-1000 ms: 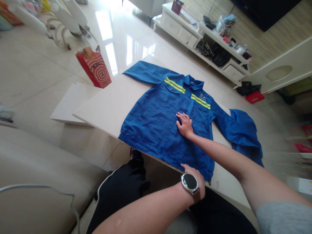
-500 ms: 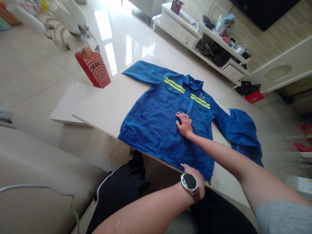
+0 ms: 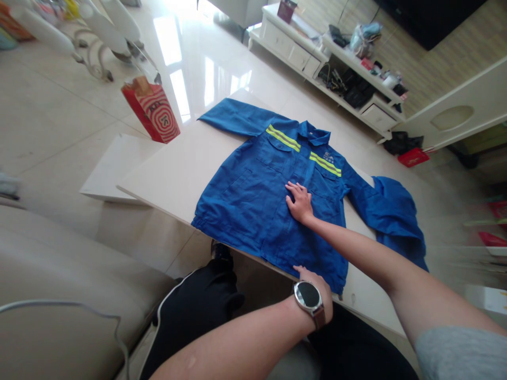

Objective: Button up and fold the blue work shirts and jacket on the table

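Note:
A blue work jacket (image 3: 253, 195) lies front up on a pale tabletop (image 3: 166, 174), with yellow-and-grey reflective strips across its chest. Its collar points away from me and one sleeve stretches to the far left. The other sleeve (image 3: 364, 198) runs right to a bunched blue part at the table's edge. My right hand (image 3: 300, 203) rests flat on the jacket's front below the chest pocket, fingers spread. At the near hem is my left hand (image 3: 319, 285), a watch (image 3: 308, 294) on its wrist. One of its digits stretches out over the cloth; the others are mostly hidden.
A red paper bag (image 3: 152, 111) stands beyond the table's left corner, near a white box (image 3: 114, 163). A white TV cabinet (image 3: 293, 50) with clutter is at the back. A beige sofa (image 3: 71, 253) fills the lower left. My legs are below the near edge.

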Action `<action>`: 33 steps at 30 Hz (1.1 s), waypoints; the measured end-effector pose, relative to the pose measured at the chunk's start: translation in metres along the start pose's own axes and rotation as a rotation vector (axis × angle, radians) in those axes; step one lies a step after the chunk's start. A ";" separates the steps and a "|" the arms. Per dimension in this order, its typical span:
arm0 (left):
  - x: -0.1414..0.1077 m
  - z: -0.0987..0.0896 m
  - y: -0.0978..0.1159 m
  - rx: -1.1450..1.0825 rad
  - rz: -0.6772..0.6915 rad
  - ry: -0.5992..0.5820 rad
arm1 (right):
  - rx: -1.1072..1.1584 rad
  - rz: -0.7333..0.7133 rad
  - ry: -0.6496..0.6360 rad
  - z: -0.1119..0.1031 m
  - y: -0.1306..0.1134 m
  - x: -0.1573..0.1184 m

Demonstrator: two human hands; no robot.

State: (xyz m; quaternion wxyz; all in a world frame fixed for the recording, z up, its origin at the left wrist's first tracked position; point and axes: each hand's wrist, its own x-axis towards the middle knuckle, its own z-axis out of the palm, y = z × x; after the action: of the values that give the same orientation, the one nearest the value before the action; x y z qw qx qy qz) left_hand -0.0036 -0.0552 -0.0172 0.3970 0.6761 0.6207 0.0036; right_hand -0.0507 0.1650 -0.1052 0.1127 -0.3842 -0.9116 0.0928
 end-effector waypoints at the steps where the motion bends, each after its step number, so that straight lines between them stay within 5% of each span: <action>1: 0.000 0.000 0.000 -0.002 -0.004 0.006 | -0.001 -0.001 0.001 0.000 0.000 0.000; 8: 0.002 0.008 0.002 0.004 -0.028 0.069 | -0.011 -0.002 -0.004 0.001 0.001 0.000; 21: -0.001 0.002 0.001 0.036 0.007 -0.009 | -0.009 0.004 -0.004 0.000 0.001 -0.001; 26: -0.002 -0.011 -0.006 0.034 0.066 -0.018 | -0.004 0.018 -0.029 -0.001 -0.006 0.003; 30: -0.003 -0.041 -0.027 -0.037 0.168 0.024 | 0.134 0.129 0.046 -0.032 -0.039 -0.004; 33: -0.001 -0.062 -0.044 -0.167 0.164 0.115 | 0.602 0.200 0.188 -0.088 -0.065 -0.037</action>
State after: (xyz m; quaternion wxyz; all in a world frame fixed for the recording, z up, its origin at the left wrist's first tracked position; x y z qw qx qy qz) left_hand -0.0717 -0.0268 0.0018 0.4140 0.6878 0.5827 0.1263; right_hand -0.0455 0.1008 -0.0090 0.2953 -0.4280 -0.7867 0.3327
